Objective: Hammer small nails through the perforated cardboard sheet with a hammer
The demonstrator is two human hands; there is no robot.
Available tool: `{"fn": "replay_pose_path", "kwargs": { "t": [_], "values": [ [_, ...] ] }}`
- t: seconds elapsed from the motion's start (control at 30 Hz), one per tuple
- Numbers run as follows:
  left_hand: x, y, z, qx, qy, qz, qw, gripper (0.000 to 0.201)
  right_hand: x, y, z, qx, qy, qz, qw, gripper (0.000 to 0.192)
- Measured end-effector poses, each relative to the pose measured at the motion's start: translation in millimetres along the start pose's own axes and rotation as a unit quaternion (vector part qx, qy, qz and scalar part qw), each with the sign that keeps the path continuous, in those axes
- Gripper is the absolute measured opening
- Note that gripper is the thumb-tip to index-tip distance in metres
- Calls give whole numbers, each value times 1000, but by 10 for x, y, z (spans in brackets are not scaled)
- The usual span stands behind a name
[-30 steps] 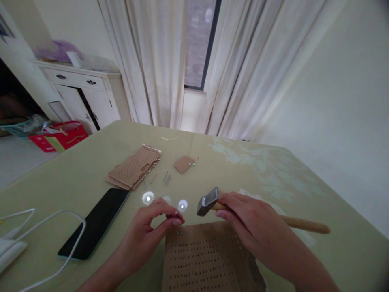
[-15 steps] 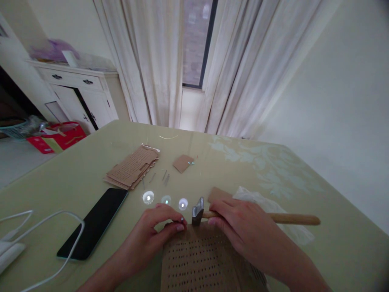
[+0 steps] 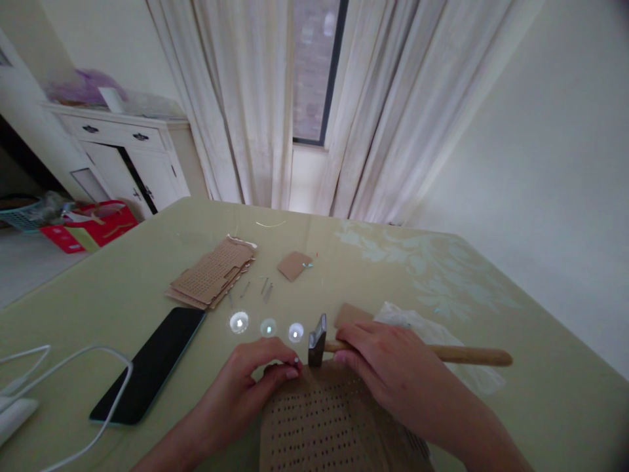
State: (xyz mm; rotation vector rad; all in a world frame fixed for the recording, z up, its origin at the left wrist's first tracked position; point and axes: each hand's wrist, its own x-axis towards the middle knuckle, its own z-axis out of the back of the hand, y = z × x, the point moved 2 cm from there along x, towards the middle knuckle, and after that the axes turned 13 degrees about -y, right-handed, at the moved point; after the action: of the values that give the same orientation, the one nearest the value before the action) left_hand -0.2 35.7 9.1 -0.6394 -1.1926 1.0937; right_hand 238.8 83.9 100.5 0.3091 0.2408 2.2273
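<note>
My right hand (image 3: 388, 357) grips a hammer (image 3: 317, 341) by its wooden handle, close to the metal head; the long end of the handle points right. The head hangs just above the far edge of a brown cardboard piece (image 3: 314, 419) punched with rows of small holes. At that edge my left hand (image 3: 263, 377) is closed, thumb and forefinger pinching a small nail whose pale head (image 3: 296, 360) shows between the fingertips. Most of the nail is hidden. The hammer head is a little to the right of these fingertips.
Several loose nails (image 3: 268, 290) lie beyond my left hand. Past them are a stack of perforated cardboard (image 3: 213, 272) and a small cardboard square (image 3: 293, 265). A phone (image 3: 150, 367) and white cable (image 3: 128, 373) lie left; crumpled clear plastic (image 3: 484, 379) lies right.
The hammer head has tilted slightly and lifted a little from the cardboard's edge. My left hand keeps its pinch in nearly the same place. The whole view has shifted slightly.
</note>
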Motion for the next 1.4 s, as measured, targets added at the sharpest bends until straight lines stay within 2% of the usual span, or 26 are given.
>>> {"fn": "replay_pose_path", "kwargs": {
  "t": [0.3, 0.67, 0.9, 1.2, 1.4],
  "values": [
    [-8, -27, -2, 2, 8, -40, 999, 13, 11, 14, -9, -20, -11, -4, 1000, 15],
    [-39, 32, -17, 31, -6, 2, 999, 13, 9, 13, -23, -43, -15, 2, 999, 17],
    [-11, -13, -17, 25, -7, -21, 999, 13, 1, 4, -33, -49, -12, 1, 999, 16],
    [-34, 45, -13, 32, 6, -27, 999, 14, 5, 19, -12, -41, -4, -4, 999, 16],
    [-22, 30, -13, 18, 1, -56, 998, 12, 18, 13, -38, -38, -12, 3, 999, 16]
  ]
}}
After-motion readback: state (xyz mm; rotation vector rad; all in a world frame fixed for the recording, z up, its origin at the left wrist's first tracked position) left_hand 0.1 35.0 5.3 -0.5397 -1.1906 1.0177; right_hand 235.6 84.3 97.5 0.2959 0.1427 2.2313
